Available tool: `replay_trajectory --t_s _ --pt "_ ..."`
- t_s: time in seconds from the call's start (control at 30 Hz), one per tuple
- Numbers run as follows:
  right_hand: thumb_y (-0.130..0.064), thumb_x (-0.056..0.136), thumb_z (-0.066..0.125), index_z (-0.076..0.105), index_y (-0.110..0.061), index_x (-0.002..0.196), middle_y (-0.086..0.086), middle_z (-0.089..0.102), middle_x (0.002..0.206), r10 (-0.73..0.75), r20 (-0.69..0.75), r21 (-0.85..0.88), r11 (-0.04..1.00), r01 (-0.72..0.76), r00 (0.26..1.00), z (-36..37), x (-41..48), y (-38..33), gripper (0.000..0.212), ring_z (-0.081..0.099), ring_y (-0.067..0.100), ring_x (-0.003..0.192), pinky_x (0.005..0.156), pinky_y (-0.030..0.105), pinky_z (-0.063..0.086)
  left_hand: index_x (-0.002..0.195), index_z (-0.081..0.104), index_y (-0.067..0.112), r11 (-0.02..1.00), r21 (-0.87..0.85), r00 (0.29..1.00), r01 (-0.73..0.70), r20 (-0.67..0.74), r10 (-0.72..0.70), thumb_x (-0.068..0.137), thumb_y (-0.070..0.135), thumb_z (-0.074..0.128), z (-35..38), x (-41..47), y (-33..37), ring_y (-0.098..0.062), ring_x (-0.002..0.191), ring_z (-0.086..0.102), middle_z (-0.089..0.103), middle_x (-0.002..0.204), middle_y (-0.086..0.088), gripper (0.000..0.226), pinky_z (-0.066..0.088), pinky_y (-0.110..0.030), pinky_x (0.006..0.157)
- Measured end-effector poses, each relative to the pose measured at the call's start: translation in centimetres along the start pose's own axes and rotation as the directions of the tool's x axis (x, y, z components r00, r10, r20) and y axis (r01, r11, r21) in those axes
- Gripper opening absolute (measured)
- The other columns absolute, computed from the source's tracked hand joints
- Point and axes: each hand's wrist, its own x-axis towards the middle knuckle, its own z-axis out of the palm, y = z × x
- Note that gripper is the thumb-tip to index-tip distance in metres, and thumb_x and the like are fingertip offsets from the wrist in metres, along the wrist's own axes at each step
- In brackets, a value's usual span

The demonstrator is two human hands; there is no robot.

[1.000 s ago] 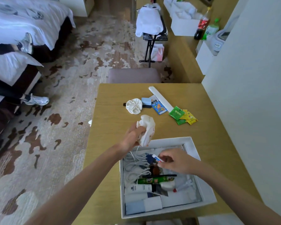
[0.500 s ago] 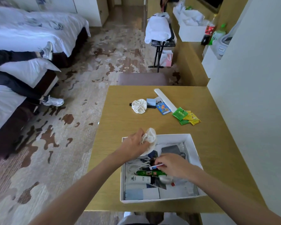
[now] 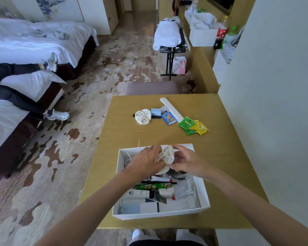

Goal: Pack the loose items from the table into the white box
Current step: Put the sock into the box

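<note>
The white box (image 3: 204, 198) lies on the wooden table (image 3: 128, 134) near its front edge, holding tubes, a green packet, cables and small cartons. Over its far half my left hand (image 3: 146, 161) grips a crumpled white cloth pouch (image 3: 167, 155). My right hand (image 3: 184, 161) touches the same pouch from the right, fingers curled around it. Farther back on the table lie a second white ruffled pouch (image 3: 142, 116), a small blue block (image 3: 156, 112), a blue sachet (image 3: 168, 118), a long white stick (image 3: 171, 108), and green and yellow tea sachets (image 3: 194, 125).
A white wall (image 3: 274, 103) runs along the table's right side. A padded stool (image 3: 152, 88) stands at the table's far edge. Left of the table is patterned carpet and two beds (image 3: 25, 43) with a person's legs across them. A luggage rack (image 3: 171, 48) stands beyond.
My left hand carried the white pouch down from above the table into the box. My right hand let go of a small item in the box and came up to the pouch.
</note>
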Motion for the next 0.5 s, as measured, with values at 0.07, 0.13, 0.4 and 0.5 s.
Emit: replay_trajectory --t_s 0.07,0.13,0.4,0.5 --pt "-0.019 0.082 0.073 0.058 -0.034 0.12 -0.002 0.071 0.109 0.055 -0.022 0.06 0.997 -0.054 0.998 -0.7 -0.7 -0.6 0.044 0.069 0.018 0.098 0.078 0.031 0.058 0.091 0.041 0.018 0.999 -0.026 1.0 -0.022 0.016 0.022 0.085 0.037 0.056 0.5 0.5 0.8 -0.023 0.086 0.052 0.056 0.097 -0.004 0.025 0.046 -0.042 0.071" --pt "-0.023 0.086 0.071 0.06 -0.025 0.12 0.002 0.071 0.109 0.095 -0.097 0.093 0.992 -0.086 0.991 -1.2 -1.0 -0.6 0.036 0.07 0.023 0.097 0.081 0.038 0.059 0.095 0.046 0.012 0.997 -0.047 0.998 -0.061 0.016 0.062 0.084 0.031 0.06 1.1 1.0 1.3 -0.024 0.088 0.051 0.055 0.099 -0.006 0.026 0.046 -0.044 0.074" --pt "-0.017 0.087 0.069 0.066 -0.013 0.11 0.012 0.072 0.103 0.189 -0.075 0.139 0.974 -0.178 0.979 -2.3 -1.5 0.1 0.023 0.071 0.017 0.084 0.068 0.029 0.057 0.103 0.053 0.015 0.974 -0.117 0.979 -0.193 0.037 0.199 0.076 0.018 0.066 2.4 2.0 1.7 -0.018 0.099 0.049 0.055 0.107 0.0 0.03 0.045 -0.037 0.081" --pt "-0.003 0.085 0.064 0.064 -0.016 0.112 0.009 0.069 0.103 0.192 -0.144 0.094 0.979 -0.18 0.971 -2.6 -1.3 0.4 0.03 0.07 0.014 0.082 0.064 0.025 0.056 0.116 0.048 0.023 0.968 -0.247 0.99 -0.045 0.121 0.077 0.074 0.033 0.075 2.6 2.0 1.4 -0.011 0.102 0.047 0.053 0.116 0.007 0.051 0.04 -0.026 0.081"
